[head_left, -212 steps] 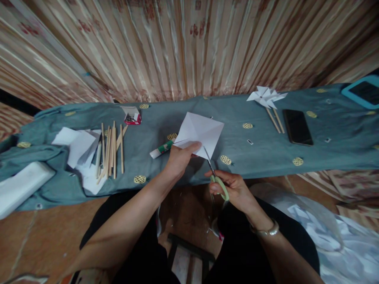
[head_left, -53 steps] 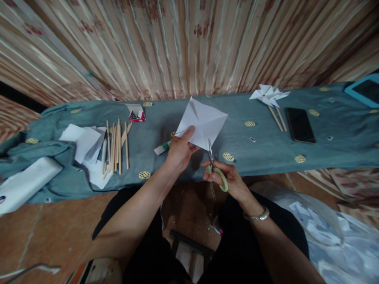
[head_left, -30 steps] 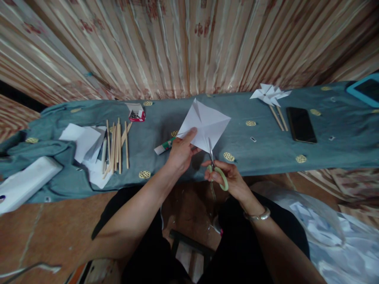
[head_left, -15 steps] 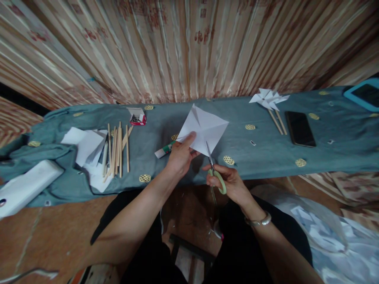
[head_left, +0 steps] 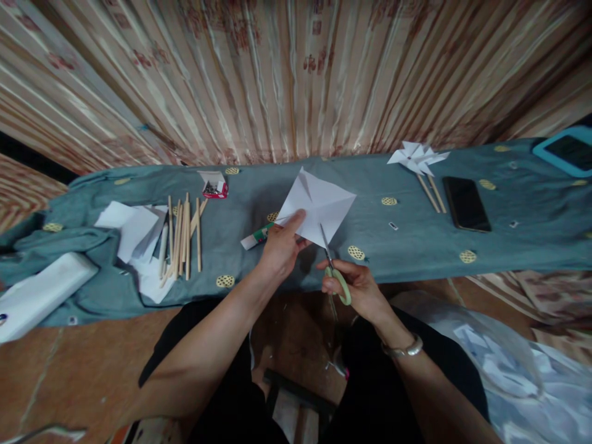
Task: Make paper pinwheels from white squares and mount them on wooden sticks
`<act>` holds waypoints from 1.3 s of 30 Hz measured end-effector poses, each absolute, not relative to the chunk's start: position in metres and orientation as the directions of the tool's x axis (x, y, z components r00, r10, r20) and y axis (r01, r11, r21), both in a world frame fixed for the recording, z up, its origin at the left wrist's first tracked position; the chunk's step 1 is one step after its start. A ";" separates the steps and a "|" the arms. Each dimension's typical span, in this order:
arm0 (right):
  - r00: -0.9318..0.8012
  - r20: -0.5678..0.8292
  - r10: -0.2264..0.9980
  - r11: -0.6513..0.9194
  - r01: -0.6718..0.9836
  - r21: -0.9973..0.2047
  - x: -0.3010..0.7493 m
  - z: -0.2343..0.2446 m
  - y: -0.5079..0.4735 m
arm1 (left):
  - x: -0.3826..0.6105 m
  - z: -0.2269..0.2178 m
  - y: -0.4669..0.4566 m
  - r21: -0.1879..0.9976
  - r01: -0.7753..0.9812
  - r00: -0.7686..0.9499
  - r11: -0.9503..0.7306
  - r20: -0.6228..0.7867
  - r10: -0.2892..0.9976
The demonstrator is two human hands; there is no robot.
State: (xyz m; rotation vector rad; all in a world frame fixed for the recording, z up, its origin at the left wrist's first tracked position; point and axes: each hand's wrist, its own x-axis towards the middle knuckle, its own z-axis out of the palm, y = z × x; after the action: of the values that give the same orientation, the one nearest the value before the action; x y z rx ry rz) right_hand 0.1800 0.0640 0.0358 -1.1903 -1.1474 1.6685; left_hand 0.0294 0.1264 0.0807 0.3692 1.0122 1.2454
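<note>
My left hand [head_left: 283, 246] pinches a creased white paper square [head_left: 324, 200] by its left edge, thumb on top, above the cloth. A slit shows near the sheet's far corner. Through the handles of light-green scissors [head_left: 341, 285] go the fingers of my right hand [head_left: 358, 285]; the blades lie at the paper's near corner, pointing toward its middle. Just left of my left hand rests a glue stick [head_left: 255, 237] with a green label, partly hidden by the hand and paper.
Left on the blue-green cloth [head_left: 296, 271] lie several wooden sticks [head_left: 187, 237], paper sheets [head_left: 132, 228] and a small red box [head_left: 215, 186] of metal bits. Rightward are paper pinwheels [head_left: 419, 159] on sticks, a phone [head_left: 466, 203] and a blue-framed device [head_left: 564, 151]. A plastic bag [head_left: 518, 376] sits lower right.
The view has shifted very slightly. Both hands, the paper and the scissors keep nearly the same places.
</note>
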 end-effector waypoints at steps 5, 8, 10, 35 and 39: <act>-0.248 -0.250 0.936 -0.274 -0.070 -0.959 0.180 0.037 0.064 | 0.031 0.078 0.125 0.717 -0.605 -0.015 0.345 -0.443 0.896; -0.241 -0.250 0.938 -0.273 -0.065 -0.960 0.180 0.036 0.064 | 0.032 0.079 0.125 0.712 -0.602 -0.017 0.362 -0.465 0.885; -0.244 -0.257 0.935 -0.280 -0.062 -0.958 0.180 0.036 0.064 | 0.032 0.081 0.125 0.709 -0.600 -0.016 0.372 -0.475 0.880; -0.253 -0.247 0.935 -0.265 -0.037 -0.964 0.180 0.039 0.066 | 0.032 0.072 0.121 0.775 -0.535 -0.007 0.337 -0.403 0.915; -0.250 -0.233 0.940 -0.248 -0.030 -0.968 0.179 0.038 0.066 | 0.032 0.071 0.122 0.755 -0.566 -0.004 0.332 -0.405 0.914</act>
State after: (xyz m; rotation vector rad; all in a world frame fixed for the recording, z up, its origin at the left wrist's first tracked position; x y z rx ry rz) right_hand 0.1793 0.0663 0.0384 -1.2139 -1.2158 1.6059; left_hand 0.0324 0.1218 0.0706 0.4328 1.0166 1.2241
